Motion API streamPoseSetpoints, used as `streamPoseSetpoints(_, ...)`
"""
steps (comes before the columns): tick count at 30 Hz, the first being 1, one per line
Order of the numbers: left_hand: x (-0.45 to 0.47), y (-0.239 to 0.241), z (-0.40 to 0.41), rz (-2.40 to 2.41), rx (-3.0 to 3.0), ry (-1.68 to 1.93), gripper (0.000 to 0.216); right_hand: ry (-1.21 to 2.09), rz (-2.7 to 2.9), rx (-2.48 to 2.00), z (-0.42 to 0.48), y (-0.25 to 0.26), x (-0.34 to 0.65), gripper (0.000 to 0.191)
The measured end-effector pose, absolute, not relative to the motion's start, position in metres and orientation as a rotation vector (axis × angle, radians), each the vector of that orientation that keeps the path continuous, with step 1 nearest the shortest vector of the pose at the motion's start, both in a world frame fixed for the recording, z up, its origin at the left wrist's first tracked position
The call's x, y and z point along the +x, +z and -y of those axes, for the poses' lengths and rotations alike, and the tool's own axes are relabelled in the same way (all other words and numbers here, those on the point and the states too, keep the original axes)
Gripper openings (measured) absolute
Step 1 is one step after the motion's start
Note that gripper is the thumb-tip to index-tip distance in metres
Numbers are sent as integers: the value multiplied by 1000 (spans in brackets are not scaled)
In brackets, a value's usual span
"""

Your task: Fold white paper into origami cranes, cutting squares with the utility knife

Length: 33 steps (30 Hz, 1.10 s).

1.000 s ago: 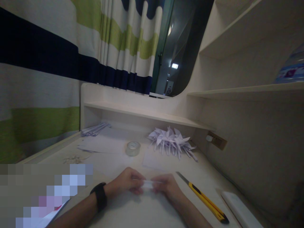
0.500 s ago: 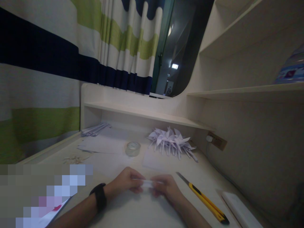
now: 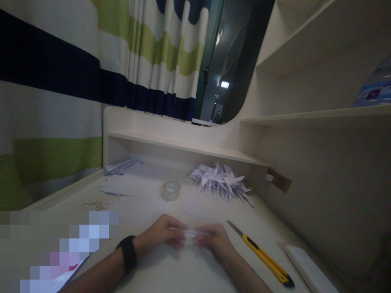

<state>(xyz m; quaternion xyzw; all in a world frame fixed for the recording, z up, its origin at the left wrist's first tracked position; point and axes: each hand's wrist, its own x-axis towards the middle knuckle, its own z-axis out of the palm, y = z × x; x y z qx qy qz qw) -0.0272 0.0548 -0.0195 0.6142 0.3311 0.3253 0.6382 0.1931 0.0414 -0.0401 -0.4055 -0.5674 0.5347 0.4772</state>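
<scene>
Pinching white paper [image 3: 190, 233] | left hand [image 3: 167, 231], right hand [image 3: 216, 239] angled inward | grip: both closed

You pinch a small, blurred white strip between the fingertips of your left hand [image 3: 171, 234] and right hand [image 3: 215, 238], the strip [image 3: 190, 234] spanning the gap above the desk [image 3: 171, 274]. To your right lies a yellow cutter [image 3: 265, 257], blade pointing far left. Farther off sit a tape roll [image 3: 170, 191], white paper sheets [image 3: 131, 182] at left, and paper pinwheels [image 3: 220, 181] bunched at far right.
</scene>
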Motion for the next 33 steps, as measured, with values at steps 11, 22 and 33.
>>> streamPoseSetpoints(11, -22, -35, -64, -791, 1389, 834, 41, 1196, 1392, -1047, -47, -50, 192, 42)
streamPoseSetpoints(22, -23, -30, -59, -800, 1456, 825, 40, 1168, 1492, -1080, -44, -45, 189, 42)
streamPoseSetpoints(33, -21, -20, -54, -901, 1995, 767, 33, 932, 1708, -1136, -41, -36, 192, 31)
